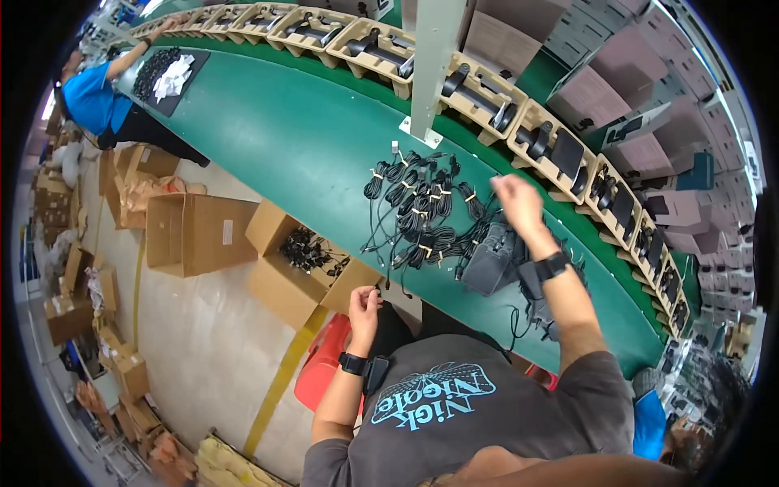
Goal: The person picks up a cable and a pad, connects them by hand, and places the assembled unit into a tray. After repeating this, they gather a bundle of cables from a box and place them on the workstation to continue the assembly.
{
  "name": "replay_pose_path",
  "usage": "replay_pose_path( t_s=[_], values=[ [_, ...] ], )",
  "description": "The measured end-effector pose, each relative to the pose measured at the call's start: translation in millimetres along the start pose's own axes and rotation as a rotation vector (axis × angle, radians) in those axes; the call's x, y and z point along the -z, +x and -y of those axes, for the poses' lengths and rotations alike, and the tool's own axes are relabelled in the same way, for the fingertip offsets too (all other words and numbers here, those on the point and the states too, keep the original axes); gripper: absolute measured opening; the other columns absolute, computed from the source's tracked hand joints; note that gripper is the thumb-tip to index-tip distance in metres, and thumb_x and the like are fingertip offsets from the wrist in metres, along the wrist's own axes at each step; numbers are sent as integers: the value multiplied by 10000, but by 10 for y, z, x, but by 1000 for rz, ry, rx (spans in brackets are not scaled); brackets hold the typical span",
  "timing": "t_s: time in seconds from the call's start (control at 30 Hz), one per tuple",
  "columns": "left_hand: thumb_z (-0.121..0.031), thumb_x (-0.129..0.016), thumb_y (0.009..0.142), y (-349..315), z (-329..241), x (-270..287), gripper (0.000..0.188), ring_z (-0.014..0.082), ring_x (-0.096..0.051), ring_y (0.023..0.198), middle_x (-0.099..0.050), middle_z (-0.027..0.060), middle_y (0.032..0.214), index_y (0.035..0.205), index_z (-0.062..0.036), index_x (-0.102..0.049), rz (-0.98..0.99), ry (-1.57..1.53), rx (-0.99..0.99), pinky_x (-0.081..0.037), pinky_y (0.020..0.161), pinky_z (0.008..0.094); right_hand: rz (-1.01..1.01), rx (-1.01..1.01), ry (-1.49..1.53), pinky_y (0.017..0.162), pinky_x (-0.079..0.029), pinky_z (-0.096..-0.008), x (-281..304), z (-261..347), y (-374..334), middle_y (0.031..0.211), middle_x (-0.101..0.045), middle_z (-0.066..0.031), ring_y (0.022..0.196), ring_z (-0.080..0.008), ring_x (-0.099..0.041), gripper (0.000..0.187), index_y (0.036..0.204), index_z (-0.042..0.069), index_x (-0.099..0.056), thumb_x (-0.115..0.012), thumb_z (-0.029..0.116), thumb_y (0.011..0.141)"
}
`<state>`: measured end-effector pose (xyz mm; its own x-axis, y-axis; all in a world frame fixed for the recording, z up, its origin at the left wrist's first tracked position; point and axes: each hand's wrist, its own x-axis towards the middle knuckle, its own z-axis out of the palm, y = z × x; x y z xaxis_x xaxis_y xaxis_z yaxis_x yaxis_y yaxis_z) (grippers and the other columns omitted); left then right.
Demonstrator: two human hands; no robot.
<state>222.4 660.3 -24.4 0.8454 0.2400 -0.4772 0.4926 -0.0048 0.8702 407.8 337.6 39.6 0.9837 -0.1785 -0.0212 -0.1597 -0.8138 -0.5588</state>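
Cables: bundled black cables [418, 207], each coil tied with a pale band, lie in a loose heap on the green desk [284, 122], just beside the right hand.
Right hand: right hand [518, 203] is raised over the far edge of the cable heap, fingers curled loosely inward; motion blur hides whether anything is pinched, so I cannot tell.
Right wrist: a black strap with a small boxy unit sits on it.
Left hand: left hand [364, 307] is low at the near desk edge, fingers bent together; whether it grips something I cannot tell.
Left wrist: a black band, like the right.
Dark pouch: a grey-black, soft-looking pouch [489, 260] lies on the desk touching the cables, under the right forearm.
Desk surface: smooth, matte green, curving long in the fisheye view.
Trays: moulded tan pulp trays [487, 97] run in a row along the far desk edge, each holding black cylindrical parts.
Post: a pale square post [430, 65] stands on the desk between trays and cables.
Open carton: a brown cardboard carton [304, 264] on the floor, near the left hand, holds more black cables.
Stool: a red plastic stool [324, 361] is below the left arm.
Co-worker: a person in a blue top [93, 101] stands far down the desk, well apart.
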Motion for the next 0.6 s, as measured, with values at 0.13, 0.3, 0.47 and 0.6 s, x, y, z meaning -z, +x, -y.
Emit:
replay_pose_path(
  t_s=[0.13, 0.3, 0.47, 0.6],
  values=[
    [-115, -507, 872, -39, -104, 290, 123, 112, -572, 697, -576, 48, 832, 967, -38, -494, 73, 41, -24, -469, 617, 227, 153, -230, 22, 695, -467, -408, -768, 351, 33, 813, -626, -156, 797, -327, -597, 369, 829, 67, -617, -575, 428, 769],
    [-105, -510, 870, 96, -264, 728, 122, 111, -573, 721, -566, 47, 835, 961, -24, -506, 202, 46, -39, -467, 633, 227, 155, -375, -54, 724, -455, -400, -996, 551, 5, 858, -624, -146, 834, -327, -587, 384, 811, 54, -591, -640, 421, 711],
    [-280, -432, 914, 264, -956, 490, 336, 128, -578, 782, -580, 80, 966, 1113, -14, -483, 724, -54, 35, -469, 657, 236, -298, -119, 109, 672, -413, -343, -608, 896, -391, 748, -552, -98, 751, -228, -525, 277, 804, 38, -512, -623, 291, 776],
    [-446, -397, 895, 308, -1386, -221, 549, 146, -583, 798, -572, 103, 1008, 1193, 15, -404, 1107, -343, 414, -464, 628, 234, -120, -122, 1074, 747, -422, -269, -438, 1275, -771, 795, -557, -35, 828, -127, -534, 208, 1036, 54, -461, -463, 218, 908]
  ],
)
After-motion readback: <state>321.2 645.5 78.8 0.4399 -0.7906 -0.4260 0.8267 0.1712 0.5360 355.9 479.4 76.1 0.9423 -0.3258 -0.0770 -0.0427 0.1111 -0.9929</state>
